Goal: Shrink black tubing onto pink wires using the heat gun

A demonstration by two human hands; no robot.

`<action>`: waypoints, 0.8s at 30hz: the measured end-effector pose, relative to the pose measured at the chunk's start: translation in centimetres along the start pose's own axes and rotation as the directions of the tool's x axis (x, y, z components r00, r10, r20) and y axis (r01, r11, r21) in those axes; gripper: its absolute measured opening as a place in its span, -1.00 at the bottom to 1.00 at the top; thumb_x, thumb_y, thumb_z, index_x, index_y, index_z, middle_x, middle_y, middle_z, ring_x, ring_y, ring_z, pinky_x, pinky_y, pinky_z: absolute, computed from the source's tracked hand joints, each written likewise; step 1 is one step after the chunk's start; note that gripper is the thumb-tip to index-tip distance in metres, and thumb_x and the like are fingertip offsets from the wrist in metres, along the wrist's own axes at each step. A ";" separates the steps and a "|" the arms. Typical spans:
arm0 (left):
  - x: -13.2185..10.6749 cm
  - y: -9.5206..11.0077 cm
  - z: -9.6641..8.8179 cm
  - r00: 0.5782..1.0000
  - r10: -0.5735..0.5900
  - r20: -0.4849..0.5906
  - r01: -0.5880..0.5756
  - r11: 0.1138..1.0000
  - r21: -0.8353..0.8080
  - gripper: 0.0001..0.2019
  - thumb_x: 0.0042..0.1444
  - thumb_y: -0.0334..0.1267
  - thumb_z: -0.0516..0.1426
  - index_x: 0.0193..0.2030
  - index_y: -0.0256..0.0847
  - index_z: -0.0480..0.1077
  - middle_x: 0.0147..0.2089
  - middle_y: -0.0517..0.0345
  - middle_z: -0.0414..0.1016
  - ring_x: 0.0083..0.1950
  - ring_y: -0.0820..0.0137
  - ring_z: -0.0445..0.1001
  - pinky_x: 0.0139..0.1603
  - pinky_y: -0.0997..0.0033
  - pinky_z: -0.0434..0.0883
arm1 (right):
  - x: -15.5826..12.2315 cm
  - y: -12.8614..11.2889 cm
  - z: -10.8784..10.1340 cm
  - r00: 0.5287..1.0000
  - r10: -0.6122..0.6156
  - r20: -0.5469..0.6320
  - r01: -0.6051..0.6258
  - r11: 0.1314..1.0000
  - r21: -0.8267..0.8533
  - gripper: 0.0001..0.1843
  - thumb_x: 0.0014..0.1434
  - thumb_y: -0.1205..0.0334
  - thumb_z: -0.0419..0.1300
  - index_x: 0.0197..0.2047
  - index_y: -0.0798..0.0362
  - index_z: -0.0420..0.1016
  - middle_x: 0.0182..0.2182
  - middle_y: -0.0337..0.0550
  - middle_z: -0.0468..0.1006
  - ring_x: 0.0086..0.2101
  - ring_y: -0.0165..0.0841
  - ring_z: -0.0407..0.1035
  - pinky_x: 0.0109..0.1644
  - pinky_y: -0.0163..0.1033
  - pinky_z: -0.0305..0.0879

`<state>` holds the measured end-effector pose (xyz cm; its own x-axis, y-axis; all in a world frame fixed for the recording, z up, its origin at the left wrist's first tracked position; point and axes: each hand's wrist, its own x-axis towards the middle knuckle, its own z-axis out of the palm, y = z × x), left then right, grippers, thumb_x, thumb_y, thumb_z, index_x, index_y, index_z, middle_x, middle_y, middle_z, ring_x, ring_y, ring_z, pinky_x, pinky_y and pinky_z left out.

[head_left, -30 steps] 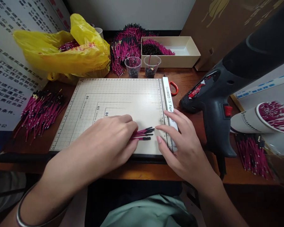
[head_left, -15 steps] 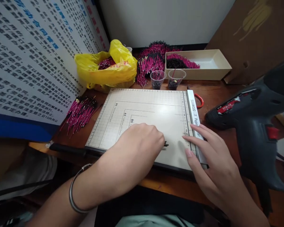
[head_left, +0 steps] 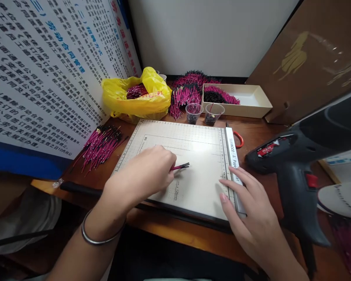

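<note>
My left hand (head_left: 148, 171) is closed over the paper cutter board (head_left: 199, 187), gripping a few thin magenta wires (head_left: 180, 167) with black ends. The black tips stick out to the right of the fingers; the rest of the wires is hidden in the hand. My right hand (head_left: 248, 203) lies with its fingers spread at the board's right edge. Its fingertips touch the silver ruler strip (head_left: 233, 156) and the board beside it. Nothing shows in that hand.
Magenta wires (head_left: 101, 148) lie in a pile on the left. Behind the board stand a yellow plastic bag (head_left: 134, 103), two clear cups (head_left: 194, 113) and a cardboard box (head_left: 245, 109) of wires. A black heat gun (head_left: 292, 168) and red-handled scissors (head_left: 238, 139) are at the right.
My left hand has moved left over the board with the wires, and more of their black ends now shows. My right hand stays at the ruler strip. The view has shifted slightly.
</note>
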<state>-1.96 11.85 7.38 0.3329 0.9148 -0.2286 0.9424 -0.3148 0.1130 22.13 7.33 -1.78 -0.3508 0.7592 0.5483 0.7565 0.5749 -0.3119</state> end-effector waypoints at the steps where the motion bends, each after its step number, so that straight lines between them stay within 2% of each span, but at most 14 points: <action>1: 0.2 -0.3 0.0 1.000 -0.008 -0.006 0.008 0.999 -0.036 -0.84 0.11 -0.45 0.15 -0.40 -0.20 0.53 -0.47 0.09 0.53 -0.41 0.29 0.45 -0.39 0.33 0.20 | 0.0 0.0 0.0 1.000 0.002 0.006 -0.002 1.000 -0.007 -0.76 0.39 0.19 0.05 0.05 0.05 0.41 0.17 0.07 0.41 0.23 -0.15 0.29 0.25 -0.01 0.33; 6: 1.6 -1.4 -0.9 0.996 -0.072 -0.046 0.064 0.986 -0.157 -0.85 0.11 -0.36 0.19 -0.47 -0.21 0.50 -0.52 0.19 0.49 -0.48 0.44 0.33 -0.42 0.40 0.18 | -0.2 -0.1 0.0 1.000 -0.003 0.014 0.003 1.000 -0.031 -0.78 0.41 0.19 0.04 0.04 0.06 0.39 0.17 0.05 0.38 0.24 -0.19 0.22 0.27 -0.04 0.25; 10: 2.8 -2.7 -3.5 0.986 -0.147 -0.083 0.126 0.968 -0.218 -0.87 0.05 -0.43 0.19 -0.43 -0.20 0.57 -0.48 0.27 0.54 -0.44 0.48 0.41 -0.36 0.46 0.27 | -0.2 -0.1 0.0 1.000 -0.003 0.009 0.003 0.999 -0.042 -0.79 0.41 0.18 0.05 0.02 0.05 0.39 0.16 0.03 0.37 0.25 -0.21 0.17 0.26 -0.06 0.20; 12: 3.7 -3.8 -5.5 0.956 -0.258 -0.141 0.215 0.941 -0.263 -0.89 0.04 -0.39 0.21 -0.39 -0.20 0.60 -0.46 0.28 0.56 -0.41 0.47 0.44 -0.33 0.48 0.30 | -0.1 -0.1 0.0 1.000 -0.007 0.002 0.007 0.999 -0.047 -0.79 0.41 0.17 0.05 0.01 0.05 0.39 0.16 0.02 0.37 0.25 -0.21 0.17 0.24 -0.07 0.18; 13: 4.2 -4.4 -6.6 0.920 -0.346 -0.186 0.289 0.917 -0.274 -0.90 0.05 -0.37 0.22 -0.36 -0.21 0.61 -0.47 0.26 0.55 -0.41 0.46 0.43 -0.33 0.48 0.32 | -0.1 0.0 0.0 1.000 -0.013 -0.001 0.013 0.999 -0.050 -0.79 0.41 0.17 0.05 0.01 0.05 0.39 0.16 0.02 0.36 0.25 -0.21 0.17 0.24 -0.08 0.18; 14: 4.9 -5.2 -7.6 0.871 -0.428 -0.241 0.356 0.888 -0.292 -0.88 0.06 -0.34 0.22 -0.31 -0.24 0.62 -0.46 0.24 0.54 -0.40 0.46 0.42 -0.32 0.48 0.33 | -0.1 0.0 0.0 1.000 -0.020 -0.001 0.020 0.998 -0.055 -0.79 0.41 0.17 0.05 0.01 0.05 0.38 0.17 0.02 0.36 0.26 -0.21 0.16 0.24 -0.08 0.18; 15: 5.6 -6.0 -8.7 0.841 -0.469 -0.271 0.389 0.871 -0.302 -0.82 0.11 -0.31 0.20 -0.21 -0.28 0.62 -0.43 0.20 0.55 -0.39 0.45 0.42 -0.30 0.47 0.35 | -0.1 0.1 0.0 1.000 -0.029 -0.002 0.029 0.998 -0.063 -0.79 0.40 0.18 0.05 0.02 0.05 0.38 0.18 0.02 0.35 0.26 -0.20 0.15 0.23 -0.08 0.18; 18: 8.6 -9.1 -10.9 0.771 -0.537 -0.343 0.470 0.842 -0.264 -0.71 0.18 -0.33 0.13 -0.04 -0.42 0.57 -0.29 0.07 0.59 -0.29 0.43 0.42 -0.21 0.46 0.39 | -0.2 0.3 0.0 0.999 -0.043 0.013 0.044 0.996 -0.081 -0.78 0.38 0.17 0.07 0.02 0.05 0.38 0.22 0.03 0.32 0.27 -0.17 0.13 0.22 -0.08 0.18; 21: 11.8 -12.6 -11.3 0.763 -0.576 -0.293 0.539 0.817 -0.204 -0.74 0.13 -0.38 0.16 -0.12 -0.49 0.58 -0.36 0.04 0.57 -0.28 0.39 0.46 -0.17 0.44 0.43 | -0.2 0.4 -0.1 0.998 -0.060 0.018 0.061 0.994 -0.095 -0.77 0.37 0.16 0.07 0.02 0.06 0.38 0.23 0.04 0.30 0.26 -0.15 0.14 0.21 -0.08 0.19; 24: 14.4 -15.6 -10.8 0.771 -0.567 -0.290 0.563 0.820 -0.105 -0.84 0.00 -0.37 0.24 -0.31 -0.43 0.60 -0.50 0.02 0.53 -0.26 0.24 0.53 -0.14 0.36 0.47 | -0.2 0.6 0.0 0.997 -0.075 0.005 0.076 0.991 -0.108 -0.77 0.37 0.16 0.06 0.02 0.07 0.38 0.23 0.06 0.29 0.26 -0.14 0.14 0.20 -0.07 0.18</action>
<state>-12.20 32.69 12.80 -0.2867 0.9572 0.0405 0.9567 0.2838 0.0649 22.66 7.55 -2.06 -0.4098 0.7152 0.5662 0.7828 0.5944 -0.1843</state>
